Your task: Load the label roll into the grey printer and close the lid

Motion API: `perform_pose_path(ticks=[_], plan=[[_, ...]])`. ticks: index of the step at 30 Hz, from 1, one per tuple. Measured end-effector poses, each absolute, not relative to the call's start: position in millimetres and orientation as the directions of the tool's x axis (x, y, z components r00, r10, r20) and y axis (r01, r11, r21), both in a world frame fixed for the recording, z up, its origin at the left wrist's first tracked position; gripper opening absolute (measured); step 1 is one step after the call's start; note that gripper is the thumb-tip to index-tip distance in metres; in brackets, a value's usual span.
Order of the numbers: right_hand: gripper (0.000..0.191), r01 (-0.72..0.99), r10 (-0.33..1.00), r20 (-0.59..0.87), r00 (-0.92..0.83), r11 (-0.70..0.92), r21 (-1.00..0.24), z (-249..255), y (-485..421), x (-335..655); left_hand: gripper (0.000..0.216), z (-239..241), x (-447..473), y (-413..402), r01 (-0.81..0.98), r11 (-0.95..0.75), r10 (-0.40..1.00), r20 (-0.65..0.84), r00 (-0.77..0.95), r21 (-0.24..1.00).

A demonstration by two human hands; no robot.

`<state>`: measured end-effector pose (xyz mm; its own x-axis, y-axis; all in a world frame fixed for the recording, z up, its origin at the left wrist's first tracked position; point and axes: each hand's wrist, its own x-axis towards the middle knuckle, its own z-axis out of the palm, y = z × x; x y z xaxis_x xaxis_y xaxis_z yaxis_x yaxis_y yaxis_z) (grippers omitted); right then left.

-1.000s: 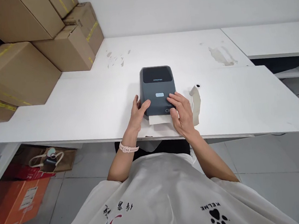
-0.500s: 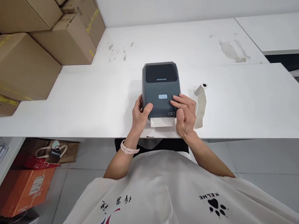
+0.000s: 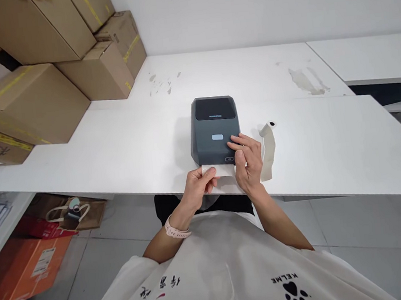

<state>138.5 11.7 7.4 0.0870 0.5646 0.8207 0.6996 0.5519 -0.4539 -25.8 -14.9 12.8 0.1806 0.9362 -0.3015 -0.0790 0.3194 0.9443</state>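
Observation:
A dark grey label printer (image 3: 216, 128) stands on the white table before me, with a white paper strip (image 3: 227, 169) coming out of its front. My left hand (image 3: 201, 183) pinches the left end of this strip between thumb and fingers. At the printer's front right corner, my right hand (image 3: 249, 161) grips the casing, fingers resting on top near the round button and thumb bent by the front edge. Just right of that hand lies a small paper roll (image 3: 267, 127) on its side, its loose tail (image 3: 268, 159) curling toward the table's front edge.
Cardboard boxes (image 3: 34, 103) are stacked at the table's left end. The white table (image 3: 142, 142) has worn patches toward the back. Below on the left are an orange box (image 3: 30, 270) and a paper bag (image 3: 94, 211) with handles.
My left hand has left the printer's left side, moved down to its front and taken hold of the paper strip. The right hand stays on the printer. My view has tilted up slightly.

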Motion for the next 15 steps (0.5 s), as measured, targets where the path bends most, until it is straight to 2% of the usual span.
perform_pose_path(ticks=[3,6,8,12,14,15], plan=[[0.025,0.707,0.561,0.827,0.032,0.572,-0.416,20,14,145,0.053,16,-26,-12,-0.104,0.347,0.925,-0.323,0.198,0.932],[0.015,0.719,0.612,0.779,-0.136,0.602,-0.347,40,18,149,0.054,13,-32,-13,-0.061,0.325,0.928,-0.306,0.214,0.944],[0.011,0.747,0.626,0.737,-0.257,0.612,-0.259,51,21,147,0.055,11,-40,-13,-0.053,0.272,0.949,-0.258,0.183,0.961],[0.01,0.816,0.596,0.717,-0.361,0.574,-0.066,59,26,137,0.05,16,-56,-1,-0.092,0.063,0.997,-0.067,-0.035,0.994],[0.011,0.82,0.599,0.712,-0.367,0.569,-0.056,59,26,134,0.046,21,-63,11,-0.081,-0.042,0.99,0.031,-0.136,0.996],[0.012,0.812,0.616,0.7,-0.361,0.577,-0.089,58,25,136,0.043,23,-66,17,-0.065,-0.085,0.981,0.072,-0.179,0.994]])
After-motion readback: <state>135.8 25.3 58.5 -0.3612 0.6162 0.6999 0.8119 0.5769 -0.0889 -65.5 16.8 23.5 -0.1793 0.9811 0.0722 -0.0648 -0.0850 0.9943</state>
